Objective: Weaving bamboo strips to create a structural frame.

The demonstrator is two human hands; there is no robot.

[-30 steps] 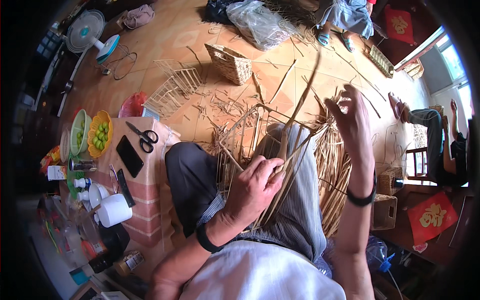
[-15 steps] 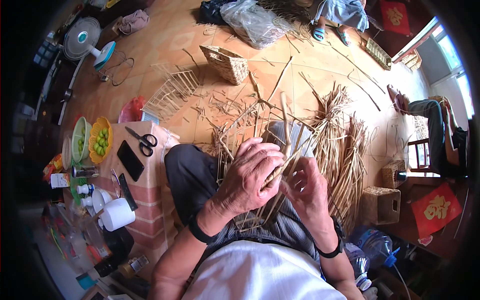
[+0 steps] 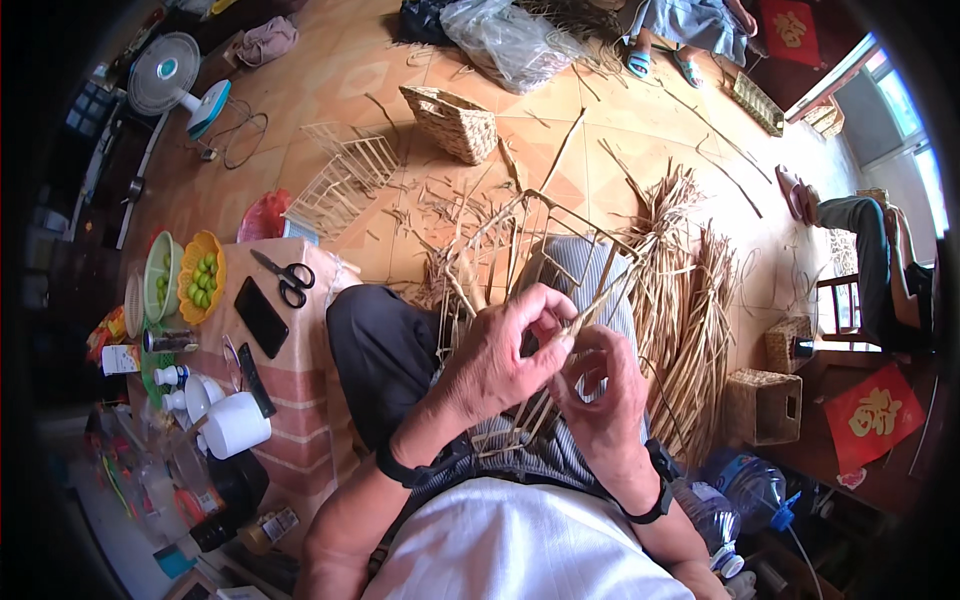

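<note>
An open basket frame (image 3: 590,226) of thin rods rests on my lap, a few dried plant strands strung about it. My left hand (image 3: 500,350) pinches thumb and forefinger together on a strand at the frame's near rim. Right beside it, my right hand (image 3: 608,395) has its fingers curled and the thumb bent toward them. Whatever lies between those fingertips is too small to make out. Both hands partly hide the rim.
Bundles of dried stalks (image 3: 690,320) lie right of my knee. Beyond stand a woven basket (image 3: 455,125) and a slatted frame (image 3: 345,185). A low table at left bears scissors (image 3: 290,280), a phone (image 3: 262,317) and a fruit bowl (image 3: 203,280). Another person's sandalled feet (image 3: 660,65) show far off.
My left hand has gone from a wrapped grip to a fingertip pinch. The thick strand that stood up beside it has dropped from there, and the frame has tilted slightly.
</note>
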